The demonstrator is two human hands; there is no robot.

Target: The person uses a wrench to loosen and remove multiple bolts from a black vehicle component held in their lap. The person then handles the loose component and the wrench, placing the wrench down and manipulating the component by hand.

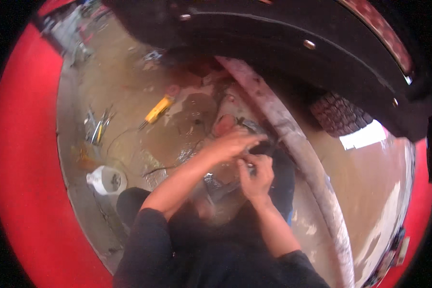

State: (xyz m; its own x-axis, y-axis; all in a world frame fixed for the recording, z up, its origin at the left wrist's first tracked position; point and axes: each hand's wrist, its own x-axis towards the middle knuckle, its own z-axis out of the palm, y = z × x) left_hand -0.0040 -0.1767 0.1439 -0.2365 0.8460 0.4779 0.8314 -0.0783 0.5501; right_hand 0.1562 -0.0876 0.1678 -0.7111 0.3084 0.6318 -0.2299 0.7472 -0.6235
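Note:
My left hand point(236, 143) reaches across to the right, just above my other hand. It is smeared by motion, and its fingers point toward a dark area by my knee. Close below it, my right hand point(257, 174) is closed, thumb and fingers brought together. A small pale glint shows at its fingertips, but the thing there is too small to make out. A long greyish tube point(293, 132) with a worn surface runs past on the right of both hands. Under my forearms the ground is blurred and partly hidden.
A yellow angle grinder point(158, 110) with a cord lies on the wet floor point(129, 149). Left of it are several hand tools point(100, 126) and a cut white plastic jug point(106, 180). Overhead hangs a black vehicle part point(273, 43); a tyre point(340, 115) stands at right.

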